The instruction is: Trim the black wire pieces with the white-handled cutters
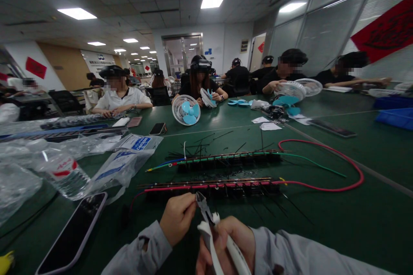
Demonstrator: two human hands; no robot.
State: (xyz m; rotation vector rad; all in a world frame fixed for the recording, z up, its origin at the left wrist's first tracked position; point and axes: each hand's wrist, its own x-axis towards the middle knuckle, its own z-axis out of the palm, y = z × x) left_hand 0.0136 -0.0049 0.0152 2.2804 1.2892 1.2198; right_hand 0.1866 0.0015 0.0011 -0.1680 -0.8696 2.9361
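My right hand (237, 234) is wrapped round the white handles of diagonal cutters (205, 211), whose jaws point away from me. Close by the jaw tips, my left hand (178, 214) is closed in a pinch; what its fingertips hold is too small to make out. Just beyond both hands lies a long dark wiring strip (226, 184) with a red cable (309, 186) along it and thin black cable ties sticking out. A second strip (226, 159) lies parallel behind it, with green wire (309, 158) and blue wire at its ends.
At my left lie a phone (74, 232), a tilted water bottle (66, 174) and plastic bags (125, 159). Loose black cable ties are scattered around the strips. Across the green table (355, 154), several people work on fan parts (186, 110); blue bins (395, 118) stand far right.
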